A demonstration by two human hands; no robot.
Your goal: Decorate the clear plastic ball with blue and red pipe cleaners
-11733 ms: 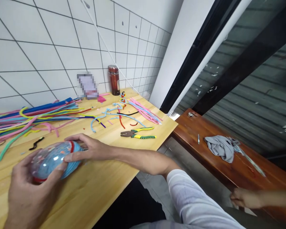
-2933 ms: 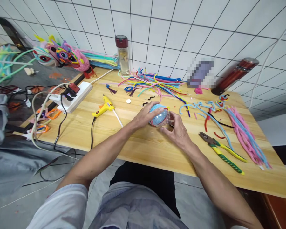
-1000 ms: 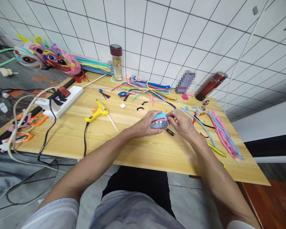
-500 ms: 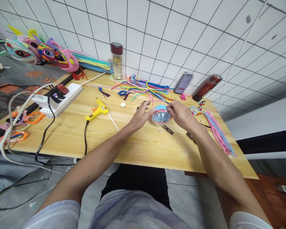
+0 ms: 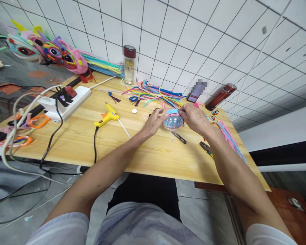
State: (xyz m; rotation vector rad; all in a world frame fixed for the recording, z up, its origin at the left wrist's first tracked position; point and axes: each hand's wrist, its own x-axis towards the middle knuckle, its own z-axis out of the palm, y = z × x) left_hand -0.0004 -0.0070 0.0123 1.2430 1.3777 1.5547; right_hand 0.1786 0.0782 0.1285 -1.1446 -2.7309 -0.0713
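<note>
A clear plastic dome [image 5: 173, 123] lies on the wooden table, with light blue, pink and red pipe cleaners [image 5: 172, 111] bent over its far side. At its left edge is my left hand [image 5: 154, 123], fingers stretched and apart, the thumb tip at the pipe cleaners; whether it presses on them I cannot tell. My right hand [image 5: 195, 118] is closed in a pinch at the dome's upper right rim, on what looks like a pipe cleaner end, mostly hidden by the fingers. Small thread snips [image 5: 179, 137] lie just below the dome. Pliers [image 5: 206, 148] rest beneath my right forearm.
A yellow glue gun [image 5: 108, 116] lies left, its cord over the front edge. Loose pipe cleaners [image 5: 158, 93] are heaped behind. Along the wall stand a glass bottle [image 5: 129, 66], phone [image 5: 197, 92] and leaning red flask [image 5: 221, 96]. A power strip [image 5: 71, 102] with cables sits left.
The view has shifted slightly, showing more of the pliers. My left hand has come a little closer to the dome's pipe cleaners. My right hand keeps its pinch at the rim.
</note>
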